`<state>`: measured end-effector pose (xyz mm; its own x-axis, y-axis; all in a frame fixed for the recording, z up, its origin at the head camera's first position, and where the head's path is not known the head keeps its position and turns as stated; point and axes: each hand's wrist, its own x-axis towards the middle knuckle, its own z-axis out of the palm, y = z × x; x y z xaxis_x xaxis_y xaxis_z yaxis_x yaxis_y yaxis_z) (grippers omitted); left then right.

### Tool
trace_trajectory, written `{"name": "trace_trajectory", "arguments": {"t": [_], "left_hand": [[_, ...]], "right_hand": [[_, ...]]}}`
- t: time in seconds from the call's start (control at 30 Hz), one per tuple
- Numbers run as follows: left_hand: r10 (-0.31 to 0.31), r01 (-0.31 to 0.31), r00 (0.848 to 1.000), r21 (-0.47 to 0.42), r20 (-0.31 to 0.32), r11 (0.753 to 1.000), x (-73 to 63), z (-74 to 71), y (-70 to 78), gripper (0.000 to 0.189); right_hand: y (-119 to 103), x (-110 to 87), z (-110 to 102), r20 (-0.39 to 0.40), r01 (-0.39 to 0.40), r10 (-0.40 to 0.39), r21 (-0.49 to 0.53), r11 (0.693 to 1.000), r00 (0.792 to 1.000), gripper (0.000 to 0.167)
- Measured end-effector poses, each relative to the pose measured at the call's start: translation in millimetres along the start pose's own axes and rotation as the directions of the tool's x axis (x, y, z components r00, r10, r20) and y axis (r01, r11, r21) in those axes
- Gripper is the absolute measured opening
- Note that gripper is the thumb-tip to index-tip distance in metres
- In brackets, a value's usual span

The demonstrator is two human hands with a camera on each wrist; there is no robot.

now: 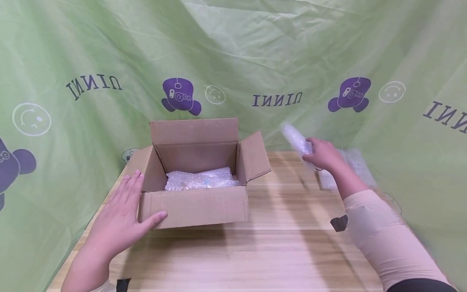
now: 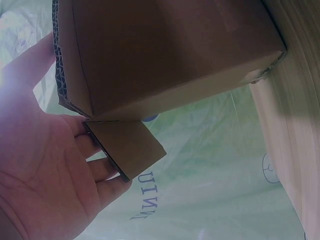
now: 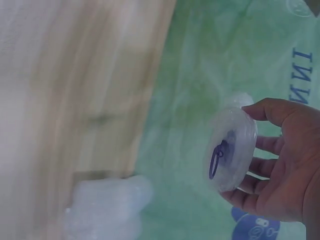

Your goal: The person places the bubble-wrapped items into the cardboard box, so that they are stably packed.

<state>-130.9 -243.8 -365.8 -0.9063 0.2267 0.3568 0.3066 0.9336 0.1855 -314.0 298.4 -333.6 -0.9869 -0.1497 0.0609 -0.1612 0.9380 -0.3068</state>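
Note:
An uncapped cardboard box (image 1: 206,206) stands on the table with its flaps folded outward. Inside it lies a bubble-wrapped bundle (image 1: 198,179). My left hand (image 1: 118,217) rests on the box's left side, fingers extended along the left flap and thumb over the front flap. From the left wrist view, the fingers lie behind the small flap (image 2: 127,145). Held up at the right, past the box, is a bubble-wrapped roll (image 1: 294,138), which my right hand (image 1: 324,155) grips between thumb and fingers. A dark loop of cord (image 3: 215,160) shows at the roll's end in the right wrist view.
More bubble-wrapped packages (image 1: 359,164) lie at the table's back right, behind my right forearm. The wooden table (image 1: 270,251) is bordered by a green printed cloth (image 1: 233,52) at the back and sides. The box's right flap (image 1: 255,156) sticks outward.

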Motion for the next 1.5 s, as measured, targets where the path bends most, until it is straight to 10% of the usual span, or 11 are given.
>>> {"name": "trace_trajectory", "arguments": {"t": [0.77,1.5], "left_hand": [[-0.012,0.012,1.000,-0.015,0.006,1.000,-1.1,0.3,1.3,0.108],[-0.011,0.011,1.000,-0.021,0.010,1.000,-0.5,-0.7,-0.2,0.108]], "right_hand": [[-69,0.8,-63,-0.067,0.235,-0.227,0.157,0.959,0.972,0.068],[-185,11.3,-74,-0.030,0.533,-0.533,0.111,0.839,0.846,0.063]]}}
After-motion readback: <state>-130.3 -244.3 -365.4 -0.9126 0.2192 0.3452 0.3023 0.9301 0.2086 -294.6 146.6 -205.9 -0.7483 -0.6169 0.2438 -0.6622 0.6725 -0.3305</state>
